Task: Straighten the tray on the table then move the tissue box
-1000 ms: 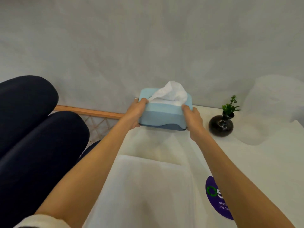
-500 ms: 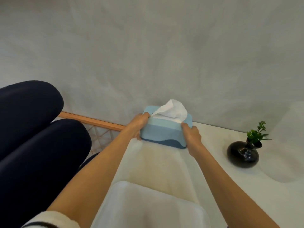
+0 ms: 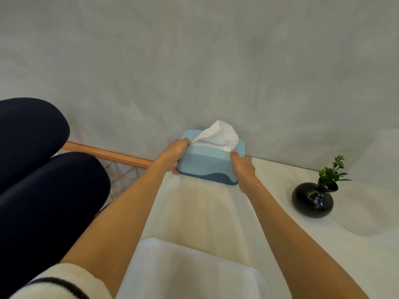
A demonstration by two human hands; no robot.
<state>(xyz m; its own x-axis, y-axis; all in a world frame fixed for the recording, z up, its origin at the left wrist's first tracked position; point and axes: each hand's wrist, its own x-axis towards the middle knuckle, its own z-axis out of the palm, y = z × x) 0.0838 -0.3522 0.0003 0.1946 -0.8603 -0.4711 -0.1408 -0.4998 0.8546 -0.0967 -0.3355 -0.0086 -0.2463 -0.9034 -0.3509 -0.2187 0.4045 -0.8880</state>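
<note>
A light blue tissue box [image 3: 207, 164] with a darker blue base and a white tissue sticking out of its top rests at the far left corner of the white table [image 3: 280, 223], close against the grey wall. My left hand [image 3: 174, 154] grips its left end and my right hand [image 3: 243, 169] grips its right end. A white tray [image 3: 190, 270] lies on the table near me, between my forearms; its near part runs out of view.
A round black vase [image 3: 312, 200] with a green sprig stands on the table to the right of the box. Dark blue cushions [image 3: 43, 190] and a wooden rail [image 3: 108, 154] lie left of the table. A translucent white shape [image 3: 371, 186] is at far right.
With both hands on it, the tissue box has gone down and back to the far left corner by the wall. The view has tilted up, so the purple sticker is out of frame.
</note>
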